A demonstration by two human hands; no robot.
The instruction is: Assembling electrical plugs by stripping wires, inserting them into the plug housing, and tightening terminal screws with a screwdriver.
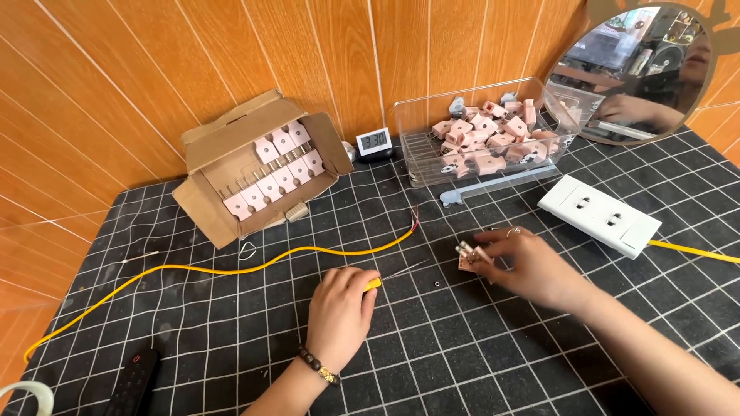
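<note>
Black gridded mat (231, 331) over a bench against an orange panelled wall. Small pink plug part (468, 256), metal prongs up, lies on the mat, pinched by the right hand (532, 266). Left hand (339, 312) is closed round a yellow-handled screwdriver (389, 277), thin tip aimed at the part, not yet touching. Best to hold the part flat and steady, tip square. Further out: yellow wire (231, 270), white socket strip (600, 214), clear bin (493, 139) of pink parts, cardboard box (258, 166)

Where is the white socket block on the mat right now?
In the head view, the white socket block lies on the right of the black grid mat, below the clear bin and beyond the right hand.
</note>
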